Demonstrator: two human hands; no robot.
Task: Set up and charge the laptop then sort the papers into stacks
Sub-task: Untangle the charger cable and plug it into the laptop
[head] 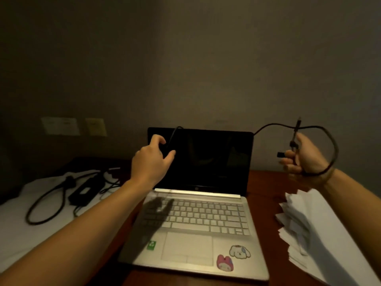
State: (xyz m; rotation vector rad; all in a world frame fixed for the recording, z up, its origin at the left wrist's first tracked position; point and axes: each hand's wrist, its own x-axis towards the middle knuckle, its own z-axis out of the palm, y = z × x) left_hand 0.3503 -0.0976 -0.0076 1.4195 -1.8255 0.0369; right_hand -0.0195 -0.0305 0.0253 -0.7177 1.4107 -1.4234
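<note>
Left hand (pixel 151 162) pinches cable (pixel 336 153) up in front of the dark laptop (pixel 198 219) screen. Right hand (pixel 303 159) grips the cable's other end, plug tip up, slack looped round the wrist. I see laptop open on desk (pixel 266 182), below and between both hands. Papers (pixel 321 228) lie below right hand. Charger brick (pixel 84 188) sits below-left of left hand.

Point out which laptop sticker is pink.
The hooded-face sticker nearest the front right corner; the puppy sticker above it is white, the square sticker left of the trackpad green.
</note>
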